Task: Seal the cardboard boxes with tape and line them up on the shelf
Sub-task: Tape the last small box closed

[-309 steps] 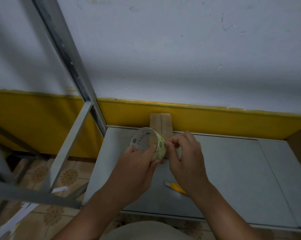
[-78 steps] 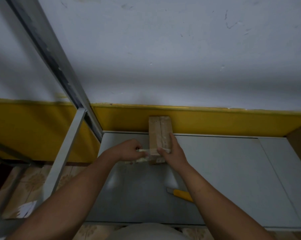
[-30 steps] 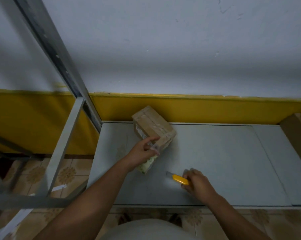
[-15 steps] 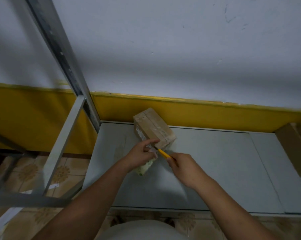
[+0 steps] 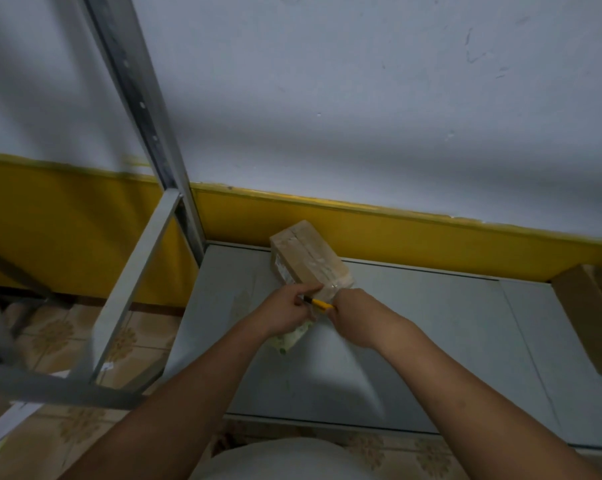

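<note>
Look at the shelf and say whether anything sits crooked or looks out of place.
The small box sits askew on the shelf, turned at an angle to the wall instead of square with it. Nothing looks spilled or damaged.

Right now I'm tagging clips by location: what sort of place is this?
Probably a storeroom or packing area: a metal shelf with a steel upright, a taped cardboard box on it, a second box at its right end.

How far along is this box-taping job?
Done: tape already runs over the small box. In hand: the left hand grips the tape roll while the right hand holds the yellow cutter at the strip. Left: cutting free, then lining it up on the shelf.
</note>
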The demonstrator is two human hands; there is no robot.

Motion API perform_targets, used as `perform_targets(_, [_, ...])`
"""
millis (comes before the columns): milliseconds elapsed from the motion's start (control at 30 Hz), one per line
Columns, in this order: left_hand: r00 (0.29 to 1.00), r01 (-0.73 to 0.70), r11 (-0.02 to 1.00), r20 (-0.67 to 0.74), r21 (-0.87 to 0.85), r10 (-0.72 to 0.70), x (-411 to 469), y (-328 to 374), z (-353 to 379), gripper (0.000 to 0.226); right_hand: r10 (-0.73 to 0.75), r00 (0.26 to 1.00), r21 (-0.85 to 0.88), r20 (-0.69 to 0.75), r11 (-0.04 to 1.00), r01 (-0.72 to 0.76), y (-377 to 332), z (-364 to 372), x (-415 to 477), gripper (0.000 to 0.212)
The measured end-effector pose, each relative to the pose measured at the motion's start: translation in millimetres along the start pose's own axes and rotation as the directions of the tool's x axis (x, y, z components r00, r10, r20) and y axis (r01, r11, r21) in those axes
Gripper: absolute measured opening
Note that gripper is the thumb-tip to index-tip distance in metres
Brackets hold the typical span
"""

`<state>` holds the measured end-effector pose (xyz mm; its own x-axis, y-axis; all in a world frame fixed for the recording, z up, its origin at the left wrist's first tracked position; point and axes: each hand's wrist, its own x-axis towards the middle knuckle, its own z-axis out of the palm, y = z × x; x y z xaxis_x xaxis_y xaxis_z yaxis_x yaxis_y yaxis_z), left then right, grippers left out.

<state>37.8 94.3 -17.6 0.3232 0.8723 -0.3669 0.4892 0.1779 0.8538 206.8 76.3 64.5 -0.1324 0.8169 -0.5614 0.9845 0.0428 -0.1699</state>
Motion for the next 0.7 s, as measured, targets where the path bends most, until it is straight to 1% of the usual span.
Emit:
perform_targets(100, [1.0, 0.005, 1.0, 0.028, 0.012, -0.005, 1.3, 7.0, -2.1, 0.057, 0.015, 0.998, -0.064, 0.063, 0.998, -0.011, -10.8, -7.7, -0.3, 0.018])
perform_targets(200, [1.0, 0.018, 1.0, 0.013, 0.004, -0.018, -0.8, 12.8, -2.7, 0.055, 0.003, 0.995, -0.113, 0.104, 0.994, 0.009, -16.2, -14.4, -3.0, 0.014])
perform_targets(267, [1.0, 0.025, 1.0, -0.007, -0.005, -0.025, -1.3, 12.8, -3.6, 0.053, 0.015, 0.991, -0.118, 0.129, 0.993, 0.001, -14.8, -15.3, -4.8, 0.024])
perform_targets(300, [1.0, 0.026, 1.0, -0.01, -0.003, -0.026, -1.8, 13.2, -4.9, 0.054, 0.023, 0.991, -0.115, 0.134, 0.993, -0.007, -11.4, -13.3, -5.3, 0.026])
perform_targets(400, [1.0, 0.027, 0.999, -0.001, 0.041, -0.027, -5.1, 15.4, -11.8, 0.06, 0.029, 0.996, -0.057, 0.088, 0.998, -0.024, 6.1, 0.0, -6.0, 0.019])
perform_targets(467, [1.0, 0.014, 0.999, 0.008, 0.049, -0.015, -6.5, 14.8, -13.3, 0.06, 0.055, 0.997, 0.01, 0.055, 0.998, -0.055, 24.2, 17.0, -7.9, 0.026])
perform_targets(567, [1.0, 0.004, 0.999, -0.008, 0.048, -0.004, -6.3, 12.1, -12.1, 0.061, 0.05, 0.998, 0.039, 0.043, 0.998, -0.052, 55.6, 56.2, -7.2, 0.023])
perform_targets(633, [1.0, 0.005, 0.999, -0.002, 0.05, -0.005, -5.4, 8.8, -10.9, 0.063, 0.034, 0.999, 0.04, -0.003, 0.999, -0.034, 76.9, 89.1, -5.3, 0.024])
perform_targets(700, [1.0, -0.008, 0.998, 0.008, 0.065, 0.008, -5.5, 6.9, -10.8, 0.063, 0.043, 0.996, 0.106, -0.082, 0.994, -0.034, 93.7, 120.1, -6.0, 0.023])
